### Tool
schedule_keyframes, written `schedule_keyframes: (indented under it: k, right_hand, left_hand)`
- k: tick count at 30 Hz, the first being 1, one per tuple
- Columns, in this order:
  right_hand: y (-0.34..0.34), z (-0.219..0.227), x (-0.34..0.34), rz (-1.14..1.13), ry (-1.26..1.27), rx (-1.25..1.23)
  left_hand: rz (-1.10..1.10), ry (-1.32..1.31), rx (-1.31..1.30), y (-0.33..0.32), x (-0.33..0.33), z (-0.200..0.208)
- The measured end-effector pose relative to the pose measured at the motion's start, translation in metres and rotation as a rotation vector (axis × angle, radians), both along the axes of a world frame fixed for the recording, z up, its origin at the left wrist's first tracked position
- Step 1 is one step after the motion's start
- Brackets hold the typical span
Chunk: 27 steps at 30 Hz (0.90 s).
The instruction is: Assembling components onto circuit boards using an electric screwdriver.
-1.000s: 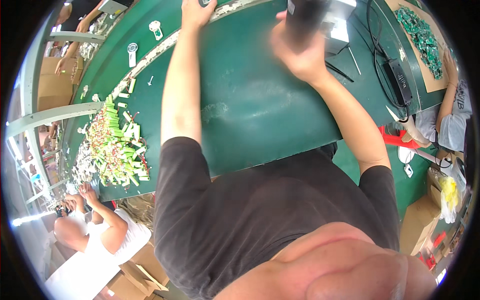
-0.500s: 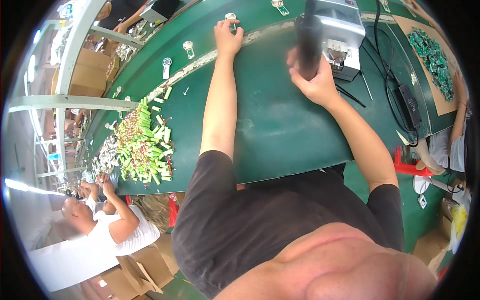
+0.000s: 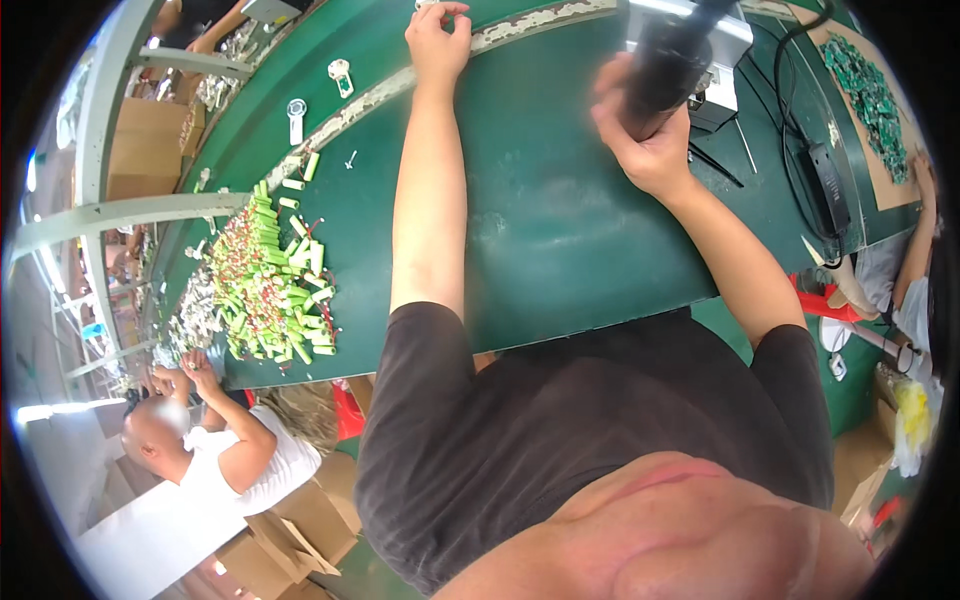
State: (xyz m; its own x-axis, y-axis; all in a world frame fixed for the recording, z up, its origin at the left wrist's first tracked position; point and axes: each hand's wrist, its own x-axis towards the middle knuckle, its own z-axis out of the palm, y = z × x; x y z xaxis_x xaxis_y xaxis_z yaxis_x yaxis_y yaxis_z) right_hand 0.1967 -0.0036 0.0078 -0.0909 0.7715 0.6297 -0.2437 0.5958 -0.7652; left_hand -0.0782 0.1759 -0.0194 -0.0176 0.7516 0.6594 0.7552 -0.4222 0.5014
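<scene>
At the far edge of the picture, my left hand (image 3: pixel 438 45) has its fingers curled on a small white plastic part (image 3: pixel 425 3), mostly out of view. My right hand (image 3: pixel 645 150) is wrapped round a thick black electric screwdriver (image 3: pixel 668 78). The tool is tilted and slightly blurred, and its tip is hidden. It overlaps a silver box-shaped machine (image 3: pixel 715 105) behind it. Left of my left hand, a white part with a round head (image 3: pixel 341 77) and another one (image 3: pixel 296 120) lie on the green surface. A loose screw (image 3: pixel 351 159) rests nearer me.
Green batteries with red wires (image 3: pixel 270 280) are heaped at the left, beside a metal frame (image 3: pixel 150 208). At the right are a black power adapter (image 3: pixel 826 190) with cables and green circuit boards (image 3: pixel 865 105) on cardboard. A co-worker in white (image 3: pixel 230 450) sits at the left.
The view has shifted, so the white parts and batteries appear farther left and higher. The screwdriver in my right hand has swung right and tilts more. My left hand stays at the white part.
</scene>
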Motion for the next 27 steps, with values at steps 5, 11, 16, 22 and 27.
schedule_keyframes:
  k: [5, 11, 16, 22, 27]
  right_hand:
    - [-0.006, 0.005, -0.002, -0.058, 0.045, -0.034]
    - [-0.001, 0.004, -0.006, -0.072, 0.046, 0.004]
    - [-0.002, 0.005, 0.003, -0.09, 0.008, 0.026]
    - [-0.005, 0.008, 0.004, -0.151, 0.131, 0.057]
    - [0.0, 0.049, 0.03, -0.323, 0.267, 0.179]
  left_hand:
    - [-0.085, -0.085, 0.044, -0.012, 0.021, 0.018]
    - [-0.137, -0.043, -0.049, -0.003, 0.046, 0.021]
    - [-0.107, 0.113, -0.199, 0.016, 0.088, 0.022]
    - [-0.032, 0.189, -0.081, 0.012, 0.093, 0.016]
    - [-0.276, 0.211, 0.109, -0.068, 0.094, 0.039]
